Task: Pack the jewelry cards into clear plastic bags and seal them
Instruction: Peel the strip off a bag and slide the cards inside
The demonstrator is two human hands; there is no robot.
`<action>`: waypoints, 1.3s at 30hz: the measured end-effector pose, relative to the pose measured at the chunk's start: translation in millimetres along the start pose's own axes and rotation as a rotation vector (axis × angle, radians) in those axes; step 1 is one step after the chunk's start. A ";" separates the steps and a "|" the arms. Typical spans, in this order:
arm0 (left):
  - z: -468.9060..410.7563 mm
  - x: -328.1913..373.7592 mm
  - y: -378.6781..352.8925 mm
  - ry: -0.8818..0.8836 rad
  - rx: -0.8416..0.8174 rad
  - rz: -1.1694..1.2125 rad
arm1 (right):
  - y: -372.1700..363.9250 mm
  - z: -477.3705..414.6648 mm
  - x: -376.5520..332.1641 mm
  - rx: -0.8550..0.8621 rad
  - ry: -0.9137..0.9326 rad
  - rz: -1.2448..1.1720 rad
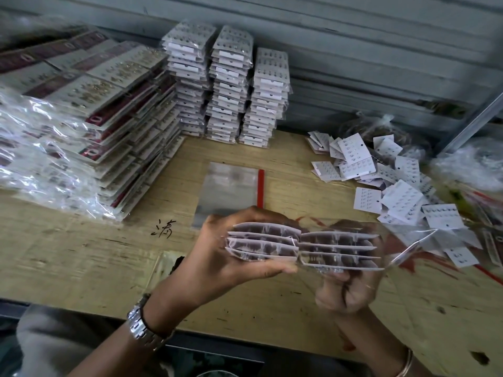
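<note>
Left hand [217,263] grips edge-on jewelry cards [263,242] lying left-right; right hand [351,293] clutches their clear bag [400,240].

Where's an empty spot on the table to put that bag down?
Bare wood lies front left, between the maroon card stacks and the left hand, and in the strip between the empty bags and the loose cards. The right side and back wall are crowded.

Pale wooden worktable [81,257], scuffed and stained, bearing an inked handwritten mark [164,229]; behind it, a grey ribbed wall [367,50]; a slanted metal bar [475,122] at right. Even, diffuse lighting.
</note>
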State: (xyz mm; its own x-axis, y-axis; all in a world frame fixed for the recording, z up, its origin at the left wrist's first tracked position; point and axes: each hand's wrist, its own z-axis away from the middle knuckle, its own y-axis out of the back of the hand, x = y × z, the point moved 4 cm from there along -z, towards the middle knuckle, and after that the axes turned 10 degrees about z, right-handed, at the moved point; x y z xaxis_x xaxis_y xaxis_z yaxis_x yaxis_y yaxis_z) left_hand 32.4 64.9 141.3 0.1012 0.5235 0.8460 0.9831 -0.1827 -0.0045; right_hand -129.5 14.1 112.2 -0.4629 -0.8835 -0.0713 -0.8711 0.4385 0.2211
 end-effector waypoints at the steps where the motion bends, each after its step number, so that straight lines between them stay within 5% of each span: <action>1: 1.1 -1.1 -0.7 0.026 0.008 -0.004 | 1.4 10.5 6.8 -0.016 -0.137 -0.058; 2: 2.3 -1.9 0.1 0.026 0.025 -0.016 | 1.4 9.9 9.9 -0.012 -0.218 -0.122; 7: 5.9 -3.2 0.9 -0.016 0.045 -0.072 | 4.9 14.0 -3.6 0.121 0.021 -0.059; 14: 8.1 -7.6 4.0 -0.051 0.068 -0.151 | 7.2 15.2 -5.1 0.061 0.011 -0.014; 19: 9.2 -8.6 5.3 -0.081 0.064 -0.168 | 7.9 20.0 3.8 -0.017 -0.253 0.086; 22: 8.6 -8.5 4.7 -0.085 0.066 -0.152 | 6.2 30.1 2.6 -0.046 -0.147 -0.071; 25: 8.3 -9.2 4.4 -0.079 0.055 -0.139 | -3.9 8.0 3.9 -0.215 -0.341 -0.258; 27: 9.7 -10.1 3.0 -0.066 0.036 -0.142 | -6.9 -9.6 -9.4 -0.271 -0.251 -0.416; 30: 12.6 -9.4 0.8 -0.064 0.052 -0.161 | -5.1 -9.9 -7.3 -0.038 -0.057 -0.362; 33: 11.1 -7.3 1.7 -0.088 0.092 -0.161 | 4.2 7.6 1.7 -0.002 -0.199 -0.340; 36: 8.8 -6.3 2.6 -0.123 0.096 -0.182 | 5.8 10.0 9.5 -0.023 -0.535 -0.300; 39: 8.9 -6.4 2.2 -0.134 0.103 -0.198 | 4.3 7.8 -5.9 -0.100 -0.462 -0.353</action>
State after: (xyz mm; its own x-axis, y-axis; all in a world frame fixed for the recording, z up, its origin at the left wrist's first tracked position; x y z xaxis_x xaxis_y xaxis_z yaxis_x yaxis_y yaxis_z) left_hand 35.3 68.5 131.1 -0.0822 0.6478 0.7573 0.9954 0.0161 0.0943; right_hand -131.8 22.5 106.0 -0.1903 -0.8003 -0.5686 -0.9763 0.0932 0.1956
